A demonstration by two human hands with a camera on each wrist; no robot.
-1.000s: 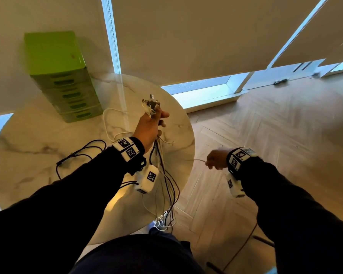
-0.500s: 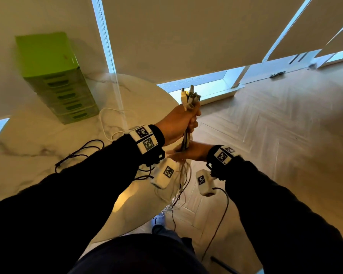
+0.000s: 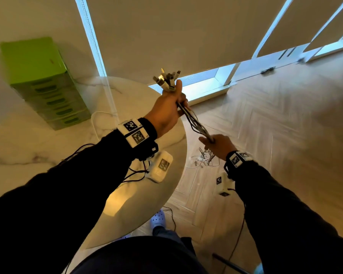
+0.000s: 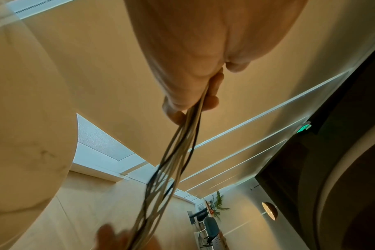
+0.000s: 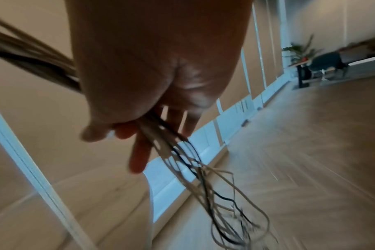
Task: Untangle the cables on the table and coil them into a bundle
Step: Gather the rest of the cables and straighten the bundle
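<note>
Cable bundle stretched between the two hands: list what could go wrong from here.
1. The loose ends below the right hand are still a snarl; coiling now would likely wind it into the cable bundle.
2. The right hand's fingers look loosely closed, so thin strands may slip out.
3. The plugs fan unevenly above the left hand; a hard pull could drag some through the grip.

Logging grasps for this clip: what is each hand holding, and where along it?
Both hold the cables. The left hand grips them just below the plugs; the right hand holds them lower down, loose ends trailing beyond.
</note>
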